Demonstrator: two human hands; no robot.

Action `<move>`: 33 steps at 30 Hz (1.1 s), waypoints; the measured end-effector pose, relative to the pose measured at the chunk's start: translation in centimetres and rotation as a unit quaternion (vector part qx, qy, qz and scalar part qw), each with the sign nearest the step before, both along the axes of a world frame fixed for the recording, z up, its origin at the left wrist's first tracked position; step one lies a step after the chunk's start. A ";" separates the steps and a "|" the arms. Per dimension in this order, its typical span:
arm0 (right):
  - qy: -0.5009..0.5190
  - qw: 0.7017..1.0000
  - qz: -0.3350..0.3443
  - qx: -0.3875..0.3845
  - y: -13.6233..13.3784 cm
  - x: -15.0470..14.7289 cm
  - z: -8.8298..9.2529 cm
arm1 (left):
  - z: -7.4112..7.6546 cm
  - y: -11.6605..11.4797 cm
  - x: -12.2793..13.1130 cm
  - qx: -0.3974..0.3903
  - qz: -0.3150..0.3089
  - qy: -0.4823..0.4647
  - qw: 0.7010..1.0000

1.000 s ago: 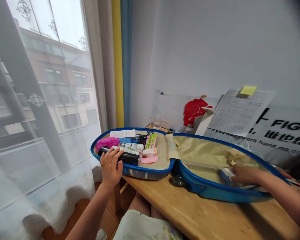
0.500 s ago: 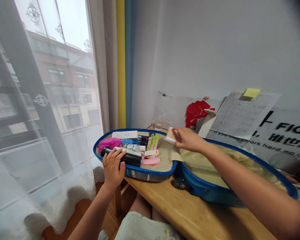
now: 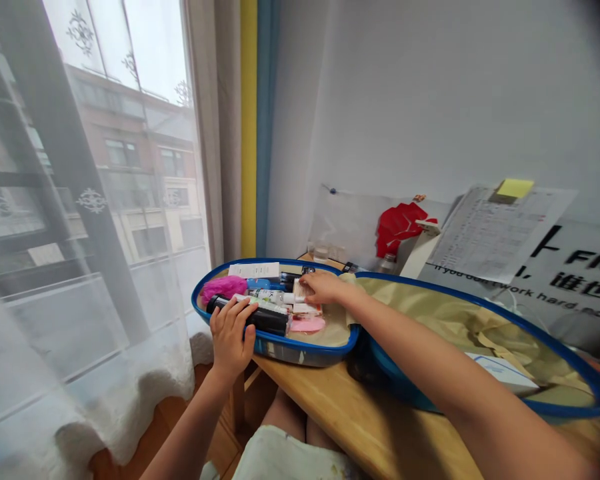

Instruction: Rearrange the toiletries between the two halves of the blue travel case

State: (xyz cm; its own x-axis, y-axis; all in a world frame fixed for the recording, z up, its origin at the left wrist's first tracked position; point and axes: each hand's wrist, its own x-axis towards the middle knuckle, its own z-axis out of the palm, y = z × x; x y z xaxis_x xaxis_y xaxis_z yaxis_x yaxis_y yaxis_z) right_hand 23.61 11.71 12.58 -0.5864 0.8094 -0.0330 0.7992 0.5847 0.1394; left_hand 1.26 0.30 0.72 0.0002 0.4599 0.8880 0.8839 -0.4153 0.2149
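Head cam: left hand (image 3: 229, 337) has its fingers spread around a black bottle (image 3: 267, 320), and right hand (image 3: 327, 288) has its fingers together at a small comb (image 3: 304, 290), pinch unclear. Both are in the toiletry-packed half of a blue hard-shell suitcase (image 3: 300, 351); the other half has just a white box (image 3: 503, 372) so far.

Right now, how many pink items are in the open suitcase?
2: a pink puff at the far left, a pink pad near the front rim; more may be hidden under the right hand.
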 end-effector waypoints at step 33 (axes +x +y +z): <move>-0.047 0.866 -0.488 -0.099 -11.9 27.5 -1.5 | 0.2 0.0 0.0 0.008 -0.003 -0.010 1.000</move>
